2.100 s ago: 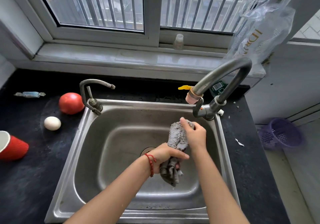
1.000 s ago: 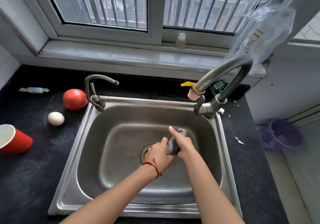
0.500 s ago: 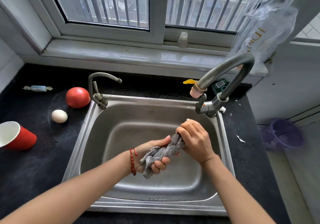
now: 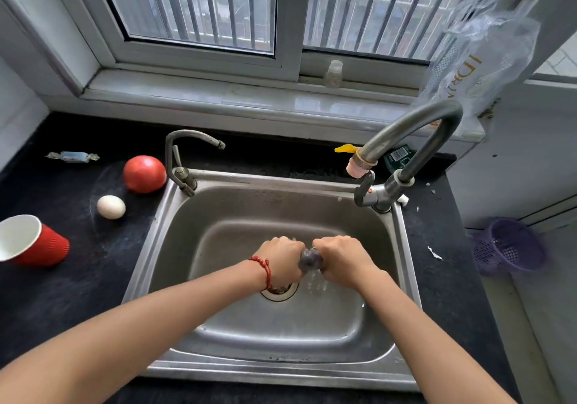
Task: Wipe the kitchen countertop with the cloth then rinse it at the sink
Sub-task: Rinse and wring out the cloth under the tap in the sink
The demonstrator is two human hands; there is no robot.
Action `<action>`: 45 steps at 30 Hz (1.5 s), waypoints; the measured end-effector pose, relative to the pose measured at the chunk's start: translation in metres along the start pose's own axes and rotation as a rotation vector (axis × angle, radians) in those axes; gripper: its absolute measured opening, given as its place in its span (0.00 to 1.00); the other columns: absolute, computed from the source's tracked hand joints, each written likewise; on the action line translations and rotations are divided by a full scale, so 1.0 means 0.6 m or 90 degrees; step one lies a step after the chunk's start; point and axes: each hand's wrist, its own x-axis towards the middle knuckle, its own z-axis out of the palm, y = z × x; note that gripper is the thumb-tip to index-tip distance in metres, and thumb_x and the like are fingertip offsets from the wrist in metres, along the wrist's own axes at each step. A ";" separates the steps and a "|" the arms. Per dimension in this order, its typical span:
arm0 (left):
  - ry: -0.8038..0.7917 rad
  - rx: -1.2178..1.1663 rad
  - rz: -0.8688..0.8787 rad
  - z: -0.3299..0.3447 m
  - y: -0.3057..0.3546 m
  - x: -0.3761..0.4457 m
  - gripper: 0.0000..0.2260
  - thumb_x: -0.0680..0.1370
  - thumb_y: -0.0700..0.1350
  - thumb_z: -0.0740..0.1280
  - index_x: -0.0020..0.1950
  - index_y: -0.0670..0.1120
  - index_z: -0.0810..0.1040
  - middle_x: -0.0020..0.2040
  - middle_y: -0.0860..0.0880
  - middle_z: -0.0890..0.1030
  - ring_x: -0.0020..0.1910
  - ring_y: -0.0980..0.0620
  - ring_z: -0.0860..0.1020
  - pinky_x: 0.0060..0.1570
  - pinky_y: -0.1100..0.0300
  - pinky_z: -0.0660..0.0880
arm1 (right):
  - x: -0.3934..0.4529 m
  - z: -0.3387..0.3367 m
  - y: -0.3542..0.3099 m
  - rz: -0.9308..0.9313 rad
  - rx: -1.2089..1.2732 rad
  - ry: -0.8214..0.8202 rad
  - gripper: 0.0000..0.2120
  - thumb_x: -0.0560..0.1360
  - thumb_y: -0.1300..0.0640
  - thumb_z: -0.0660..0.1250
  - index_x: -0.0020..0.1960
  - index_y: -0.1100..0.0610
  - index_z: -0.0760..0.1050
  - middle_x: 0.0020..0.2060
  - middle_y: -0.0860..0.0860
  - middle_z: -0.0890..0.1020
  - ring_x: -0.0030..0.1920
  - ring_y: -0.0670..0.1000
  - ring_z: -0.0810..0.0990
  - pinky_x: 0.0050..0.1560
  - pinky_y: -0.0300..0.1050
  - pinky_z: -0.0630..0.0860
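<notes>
1. The cloth (image 4: 310,259) is bunched into a tight, dark roll held over the basin of the sink (image 4: 162,225), above and a little to the right of the drain (image 4: 278,290).
2. The left hand (image 4: 282,260) is clenched around the roll's left end; the right hand (image 4: 338,258) is clenched around its right end. Only a short bulge of cloth shows between the two fists, which sit nearly knuckle to knuckle.
3. The roll's long axis runs straight across from one fist to the other, level, so neither hand is nearer to it: each already has its half.
4. Drops fall from the exposed bulge, just below and between the hands, onto the basin floor.
5. This looks like wringing, late in the rinse. A further twist would turn about that fist-to-fist axis, the hands rotating opposite ways.
6. The large faucet (image 4: 406,141) stands beyond the right hand; I see no water running from its spout.
</notes>
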 end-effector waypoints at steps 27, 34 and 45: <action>-0.275 -1.059 -0.332 -0.007 -0.020 -0.036 0.13 0.74 0.55 0.64 0.38 0.46 0.72 0.21 0.50 0.70 0.13 0.59 0.65 0.13 0.73 0.59 | -0.040 0.039 -0.006 -0.038 -0.018 0.235 0.36 0.63 0.49 0.72 0.68 0.53 0.65 0.69 0.55 0.66 0.70 0.55 0.62 0.71 0.54 0.57; -0.707 -1.082 -0.077 -0.028 -0.032 -0.052 0.18 0.64 0.59 0.73 0.47 0.50 0.79 0.24 0.54 0.72 0.16 0.62 0.67 0.13 0.73 0.62 | -0.015 -0.028 -0.003 -0.232 0.007 0.469 0.08 0.68 0.60 0.71 0.42 0.58 0.73 0.29 0.54 0.75 0.29 0.55 0.74 0.40 0.52 0.79; -0.063 -0.278 -0.074 0.012 -0.005 -0.018 0.05 0.68 0.44 0.66 0.34 0.46 0.72 0.32 0.45 0.77 0.35 0.45 0.74 0.32 0.61 0.67 | 0.004 0.003 -0.022 -0.089 -0.190 0.055 0.06 0.52 0.57 0.66 0.26 0.53 0.69 0.18 0.49 0.71 0.14 0.50 0.70 0.16 0.32 0.58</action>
